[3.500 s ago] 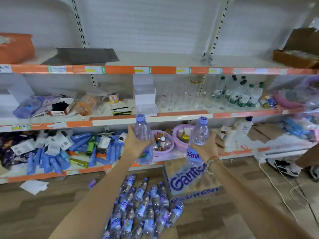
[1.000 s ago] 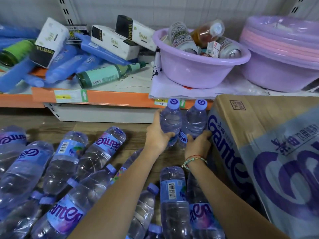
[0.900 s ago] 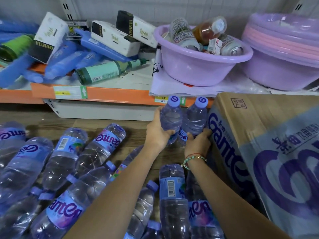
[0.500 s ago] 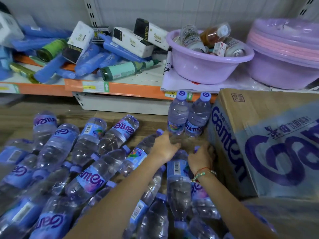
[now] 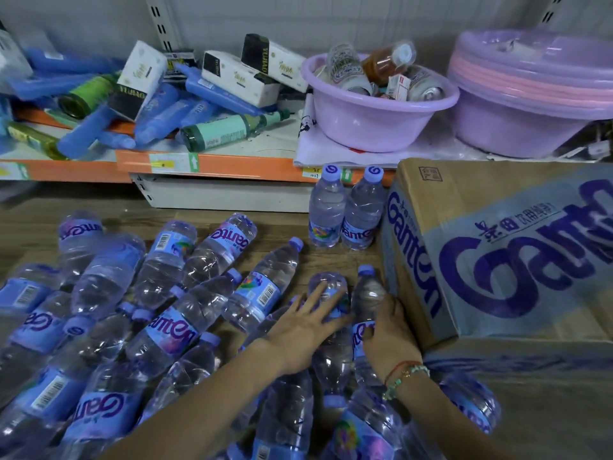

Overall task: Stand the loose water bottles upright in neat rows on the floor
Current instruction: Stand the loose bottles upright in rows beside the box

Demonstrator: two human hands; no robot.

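Bottle (image 5: 328, 293) under left hand (image 5: 305, 330), flat.

A strip of bare wooden floor (image 5: 232, 215) is left open between the heap of lying bottles (image 5: 159, 293) and the shelf base (image 5: 225, 194). On the right, passage is blocked by the cardboard box (image 5: 497, 254), against which two upright bottles (image 5: 345, 210) are set.

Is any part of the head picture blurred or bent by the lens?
Head view: the lying bottles at the left edge are smeared; the two standing bottles are sharp; the orange shelf edge bows from the wide lens.
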